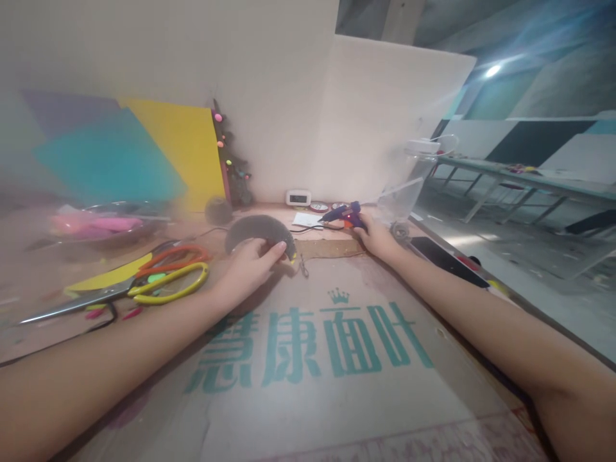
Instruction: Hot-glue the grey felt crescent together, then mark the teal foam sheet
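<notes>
A dark grey, curved fuzzy piece (260, 232) is held in my left hand (255, 260), thumb on its right end and fingers over its front. A small metal ring or clasp (303, 265) lies just right of it. My right hand (376, 236) is closed around a dark blue glue gun (344, 213) with an orange part and a small red light; its nozzle points left, over a white card (308, 220). A dark cable runs below the nozzle. The two hands are apart, both near the far side of the table.
Scissors with yellow and orange handles (168, 285) lie at left, near a clear tray with pink items (101, 224). A small digital clock (298, 197) stands by the wall. At right are a clear container (407, 186) and a black flat object (447, 260).
</notes>
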Demonstrator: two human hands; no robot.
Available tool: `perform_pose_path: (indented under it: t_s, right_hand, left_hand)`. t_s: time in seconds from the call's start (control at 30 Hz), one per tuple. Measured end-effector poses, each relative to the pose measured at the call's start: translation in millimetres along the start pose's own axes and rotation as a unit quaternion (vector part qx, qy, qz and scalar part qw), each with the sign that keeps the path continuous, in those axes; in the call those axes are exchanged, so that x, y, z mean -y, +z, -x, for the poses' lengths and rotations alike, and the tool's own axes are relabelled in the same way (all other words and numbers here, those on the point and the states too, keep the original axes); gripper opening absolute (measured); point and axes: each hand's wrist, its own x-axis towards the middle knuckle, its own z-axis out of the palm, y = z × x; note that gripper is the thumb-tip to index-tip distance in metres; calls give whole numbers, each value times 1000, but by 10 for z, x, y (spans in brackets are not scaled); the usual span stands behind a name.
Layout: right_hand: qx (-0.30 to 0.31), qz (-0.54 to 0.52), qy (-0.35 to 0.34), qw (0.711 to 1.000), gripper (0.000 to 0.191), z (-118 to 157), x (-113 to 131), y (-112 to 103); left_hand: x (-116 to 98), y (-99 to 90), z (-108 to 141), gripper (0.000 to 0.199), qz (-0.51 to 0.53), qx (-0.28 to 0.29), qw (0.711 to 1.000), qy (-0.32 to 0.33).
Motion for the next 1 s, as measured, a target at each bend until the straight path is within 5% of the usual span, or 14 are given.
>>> perform_pose_path:
  t_s: [0.17, 0.3, 0.5, 0.57, 0.67, 0.8, 0.9, 1.0]
  right_hand:
    - [-24, -11, -4, 1000, 46, 14, -13, 12]
    - [-120, -19, 34, 992, 31, 48, 31, -45]
    - [-214, -58, 48, 974, 21, 163, 383, -236]
    - [-169, -131, 18, 977, 22, 236, 603, -265]
    - [-18, -241, -20, 970, 24, 434, 974, -260]
    - [183, -336, -39, 923, 49, 750, 1307, -189]
    - [237, -356, -77, 901, 59, 863, 1331, -122]
    - [232, -308, -112, 916, 60, 858, 1270, -87]
  left_hand:
    - [-4, -12, -2, 45, -37, 32, 999, 16]
    - [-7, -9, -5, 44, -28, 36, 999, 5]
    - [-16, 2, 2, 41, 13, 47, 999, 6]
    - [-37, -7, 8, 41, 7, 50, 999, 6]
    - [-68, -23, 19, 41, -8, 52, 999, 6]
    - [-80, -27, 36, 42, -5, 70, 998, 9]
    - [-87, -28, 49, 42, 7, 89, 996, 18]
    - [-115, -44, 59, 42, 17, 101, 994, 28]
